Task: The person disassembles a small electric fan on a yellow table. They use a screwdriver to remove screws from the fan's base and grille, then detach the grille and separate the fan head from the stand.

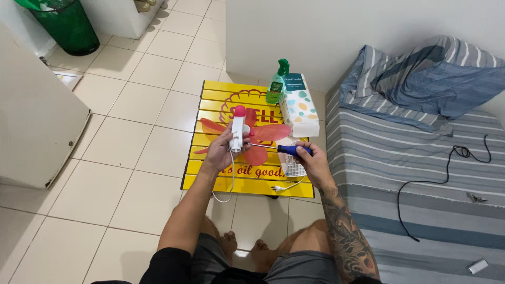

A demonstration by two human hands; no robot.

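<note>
Grey shorts and bare knees are sitting closest to view, with the person's toes showing on the tiled floor (131, 110) just under the near edge of the low yellow slatted desk (210, 97). Above that desk the left hand (225, 150) is holding up a small fan (243, 134), its grip closed around the white body while the pink translucent blades are spreading out to either side and a pink cap is topping the body. A white cord (231, 181) is hanging from the fan past the left wrist. The right hand (311, 160) is wrapping its grip tight around the blue handle of a screwdriver (279, 148), and the thin shaft is pointing left, its tip meeting the fan's body just beside the left thumb. Under the right hand a white grille piece (292, 167) is lying on the desk (only part of it is showing). Farther back on the desk a green spray bottle (276, 83) is standing upright, just beside a white tissue pack (299, 107) with coloured dots. To the right a bed with a striped grey sheet (421, 173) is carrying a black cable (447, 173) and a rumpled striped pillow (426, 73). A green bin (66, 23) is standing well apart in the far left corner.
</note>
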